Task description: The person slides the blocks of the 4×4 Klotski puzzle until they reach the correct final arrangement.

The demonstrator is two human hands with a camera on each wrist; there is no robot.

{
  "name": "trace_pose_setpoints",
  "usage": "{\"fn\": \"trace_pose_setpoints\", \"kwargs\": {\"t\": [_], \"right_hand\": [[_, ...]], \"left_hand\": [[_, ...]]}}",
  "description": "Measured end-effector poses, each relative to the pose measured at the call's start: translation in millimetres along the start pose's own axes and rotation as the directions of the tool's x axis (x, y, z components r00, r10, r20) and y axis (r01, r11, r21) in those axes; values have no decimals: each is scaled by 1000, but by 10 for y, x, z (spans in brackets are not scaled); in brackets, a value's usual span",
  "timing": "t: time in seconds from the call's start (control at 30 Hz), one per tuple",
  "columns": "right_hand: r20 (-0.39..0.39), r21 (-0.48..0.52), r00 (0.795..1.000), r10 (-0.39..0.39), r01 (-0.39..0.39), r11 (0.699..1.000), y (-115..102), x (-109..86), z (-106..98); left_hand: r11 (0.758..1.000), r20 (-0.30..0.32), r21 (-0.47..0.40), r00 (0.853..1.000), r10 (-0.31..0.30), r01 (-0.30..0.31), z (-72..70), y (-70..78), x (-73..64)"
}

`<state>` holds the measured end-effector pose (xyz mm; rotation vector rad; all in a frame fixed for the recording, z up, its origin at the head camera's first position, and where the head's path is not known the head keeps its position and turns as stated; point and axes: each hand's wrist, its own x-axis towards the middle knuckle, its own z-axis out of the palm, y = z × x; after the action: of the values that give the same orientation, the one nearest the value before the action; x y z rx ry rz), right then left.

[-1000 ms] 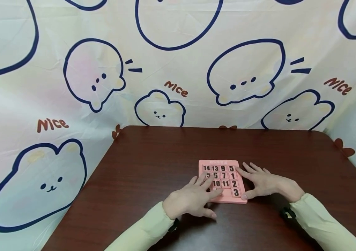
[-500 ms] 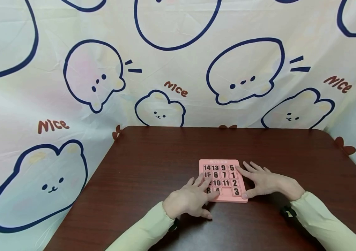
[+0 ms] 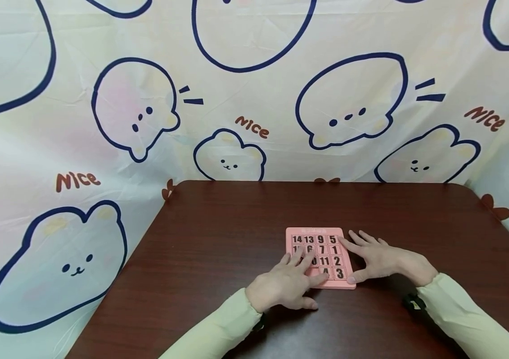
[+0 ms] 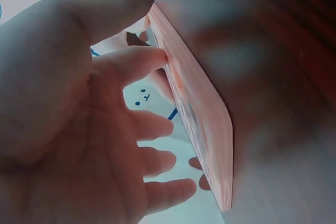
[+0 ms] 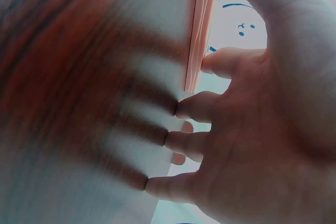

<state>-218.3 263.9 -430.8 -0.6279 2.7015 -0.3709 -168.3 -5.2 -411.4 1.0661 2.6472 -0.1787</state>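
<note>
A pink sliding number puzzle (image 3: 314, 231) lies flat on the table, with black-numbered tiles in a grid. My left hand (image 3: 283, 285) is spread over its lower left part and covers several tiles. Its index fingertip touches the 4 tile (image 3: 325, 271) in the bottom row, beside the 3 tile (image 3: 339, 273). In the left wrist view the other fingers are extended above the puzzle (image 4: 210, 124), and the thumb sticks out apart from it. My right hand (image 3: 382, 262) rests at the right edge, index finger and thumb touching the rim. Its other fingertips (image 5: 152, 184) stand on the table.
The dark brown wooden table (image 3: 218, 219) extends around the puzzle on all sides. Behind and to the left hangs a pale cloth (image 3: 146, 30) printed with blue-outlined cartoon animals, close to the table's edges.
My left hand first drew slightly left, then moved right, and the 4 tile slid one place right, up against the 3 tile. My right hand stayed at the puzzle's edge.
</note>
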Motion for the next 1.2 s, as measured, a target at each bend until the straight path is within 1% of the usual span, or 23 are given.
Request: {"fn": "trace_pose_setpoints", "kwargs": {"t": [0.17, 0.3, 0.43, 0.53, 0.6, 0.7, 0.97, 1.2], "right_hand": [[2, 3, 1000, -1, 1, 1000, -9, 3, 3], [10, 15, 1000, 5, -5, 1000, -12, 3, 16], [9, 8, 1000, 15, -15, 1000, -10, 8, 27], [12, 2, 1000, 22, -22, 1000, -10, 19, 31], [16, 3, 999, 28, -28, 1000, -10, 25, 31], [16, 6, 999, 33, -33, 999, -7, 25, 25], [6, 0, 1000, 23, -23, 1000, 3, 21, 23], [6, -2, 1000, 20, -20, 1000, 5, 19, 20]], "left_hand": [[1000, -9, -1, 1000, 2, -2, 7, -1, 13], [1000, -6, -26, 1000, -5, 5, -22, -70, -19], [996, -8, -86, 1000, -24, 23, -81, -191, -116], [990, 12, -135, 999, -44, 45, -104, -286, -218], [988, 34, -143, 998, -56, 60, -110, -339, -270], [991, 57, -120, 997, -54, 60, -113, -389, -299], [990, 101, -125, 994, -44, 57, -94, -385, -273], [992, 111, -111, 993, -52, 64, -77, -333, -272]]}}
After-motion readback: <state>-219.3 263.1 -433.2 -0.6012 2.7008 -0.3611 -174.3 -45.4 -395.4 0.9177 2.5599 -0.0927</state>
